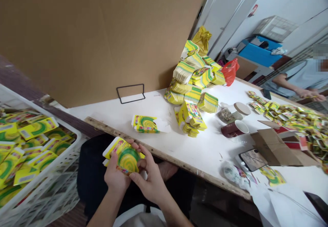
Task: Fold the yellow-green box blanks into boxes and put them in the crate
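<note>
My left hand (115,176) and my right hand (150,177) together hold a small yellow and green carton (125,156) above my lap, in front of the table edge. Fingers of both hands are wrapped round it. Its white flap sticks out at the upper left. Another carton of the same print (146,123) lies on the white table (164,141) just beyond my hands. Further back, folded flat cartons stand in a pile (194,80), with a smaller stack (191,117) in front of it.
A white crate (65,162) full of the same cartons stands at my left. On the table: a dark red cup (234,128), a glass jar (227,115), a phone (252,159), a cardboard box (278,148). A large cardboard sheet (97,32) leans behind. Another person (299,80) works at the far right.
</note>
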`<state>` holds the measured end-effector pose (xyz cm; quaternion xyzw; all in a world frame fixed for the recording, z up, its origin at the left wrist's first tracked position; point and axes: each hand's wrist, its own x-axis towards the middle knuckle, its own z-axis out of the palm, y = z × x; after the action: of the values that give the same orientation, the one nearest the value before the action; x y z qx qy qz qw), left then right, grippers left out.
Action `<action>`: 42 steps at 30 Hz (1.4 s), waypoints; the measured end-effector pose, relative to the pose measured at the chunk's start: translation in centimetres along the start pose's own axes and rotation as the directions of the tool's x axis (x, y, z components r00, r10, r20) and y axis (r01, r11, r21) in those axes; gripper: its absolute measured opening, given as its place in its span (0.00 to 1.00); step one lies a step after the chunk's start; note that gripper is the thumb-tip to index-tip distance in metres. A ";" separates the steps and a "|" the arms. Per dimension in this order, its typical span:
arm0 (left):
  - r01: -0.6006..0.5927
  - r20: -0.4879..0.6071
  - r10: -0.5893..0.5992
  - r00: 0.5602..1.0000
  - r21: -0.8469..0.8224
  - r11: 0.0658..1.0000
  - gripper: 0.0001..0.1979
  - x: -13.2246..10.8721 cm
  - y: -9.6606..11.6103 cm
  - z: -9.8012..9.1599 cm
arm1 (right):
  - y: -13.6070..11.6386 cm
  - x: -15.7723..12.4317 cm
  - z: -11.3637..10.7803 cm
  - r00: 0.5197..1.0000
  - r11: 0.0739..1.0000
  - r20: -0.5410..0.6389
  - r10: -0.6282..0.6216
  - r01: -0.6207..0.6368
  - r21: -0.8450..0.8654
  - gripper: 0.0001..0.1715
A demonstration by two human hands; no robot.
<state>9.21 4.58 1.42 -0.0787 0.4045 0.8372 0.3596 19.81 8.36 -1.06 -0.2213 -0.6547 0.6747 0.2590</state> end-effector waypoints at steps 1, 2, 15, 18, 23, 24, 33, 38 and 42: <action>0.014 -0.010 -0.014 1.000 0.013 1.000 0.33 0.0 0.1 0.0 | 0.0 0.0 -0.1 1.000 1.000 -0.004 -0.002 0.002 0.010 0.44; 0.029 -0.009 -0.029 1.000 0.027 0.999 0.33 -0.1 0.2 0.1 | 0.0 0.1 -0.1 1.000 1.000 -0.009 -0.003 0.004 0.026 0.44; -0.065 0.289 0.066 0.955 -0.014 0.998 0.23 -0.1 0.8 -0.8 | -0.4 -0.9 1.4 0.998 0.997 -0.013 -0.062 0.061 -0.048 0.39; -0.060 0.265 0.059 0.962 -0.004 0.998 0.24 -0.4 1.1 -0.6 | -0.4 -0.9 1.5 0.998 0.997 -0.006 -0.058 0.058 -0.051 0.40; -0.045 0.236 0.044 0.971 -0.004 0.999 0.24 -0.4 1.2 -0.3 | -0.5 -0.7 1.4 0.999 0.997 0.003 -0.040 0.041 -0.062 0.40; -0.042 0.233 0.043 0.971 -0.006 0.999 0.24 -0.3 1.1 -0.2 | -0.5 -0.6 1.3 0.999 0.997 0.000 -0.040 0.040 -0.067 0.40; -0.059 0.256 0.059 0.965 -0.008 0.998 0.23 0.5 0.8 0.0 | 0.1 -0.5 1.0 0.993 0.993 -0.092 -0.078 0.070 -0.092 0.34; -0.042 0.241 0.041 0.970 -0.002 0.999 0.24 0.8 0.6 0.2 | 0.6 -0.9 1.0 0.980 0.975 -0.140 -0.140 0.111 -0.192 0.27; -0.063 0.237 0.062 0.969 -0.004 0.998 0.24 1.0 0.4 0.5 | 0.7 -0.9 1.0 0.974 0.952 -0.102 -0.200 0.168 -0.255 0.23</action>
<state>8.27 5.30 1.53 0.0353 0.3626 0.8507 0.3789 19.85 6.98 -1.75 -0.2319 -0.7329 0.5462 0.3327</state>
